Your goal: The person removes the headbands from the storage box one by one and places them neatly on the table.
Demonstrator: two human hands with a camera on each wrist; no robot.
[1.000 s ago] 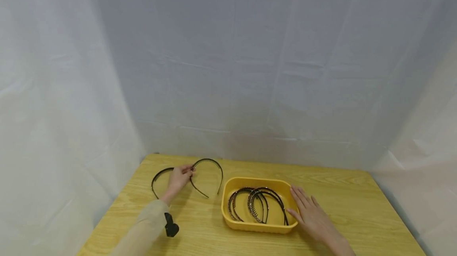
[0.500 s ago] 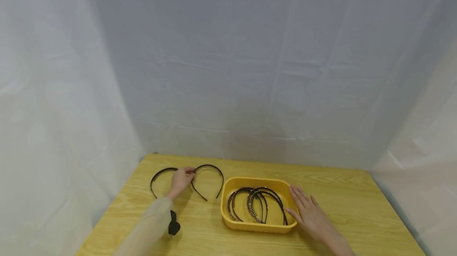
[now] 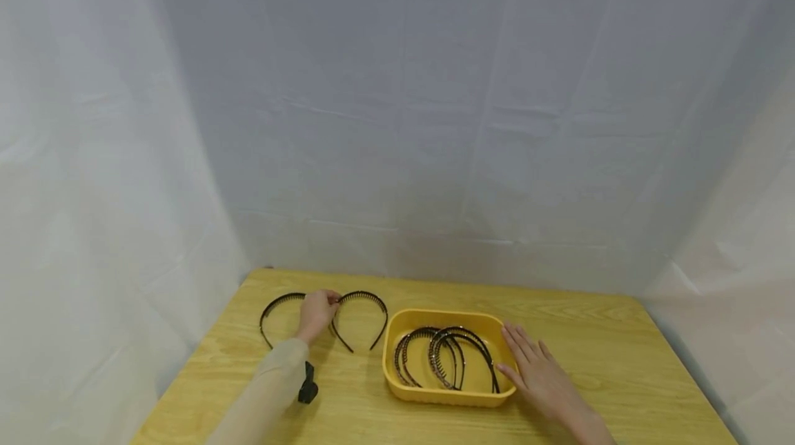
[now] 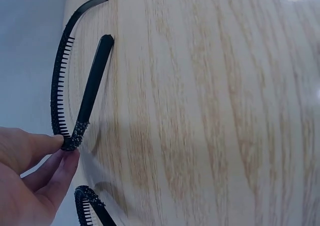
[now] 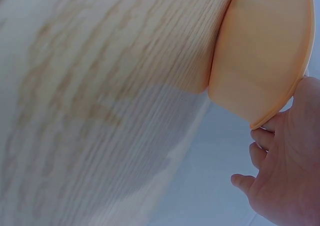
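My left hand (image 3: 317, 312) pinches a black toothed headband (image 3: 361, 312) at one end; the wrist view shows finger and thumb closed on its studded tip (image 4: 74, 137). The band rests on the wooden table (image 3: 348, 403). A second black headband (image 3: 277, 308) lies just left of that hand, its end showing in the wrist view (image 4: 89, 203). My right hand (image 3: 539, 372) lies flat with straight fingers against the right side of a yellow tray (image 3: 404, 324), touching its rim (image 5: 280, 108). Inside the tray lie several black headbands (image 3: 447, 355).
White cloth hangs behind and on both sides of the table. A black strap clip (image 3: 307, 384) sits on my left sleeve. Bare wood lies in front of the tray and to its right.
My left hand has brought the pinched headband down and slightly back until it lies low on the table. The right hand and the tray have stayed put.
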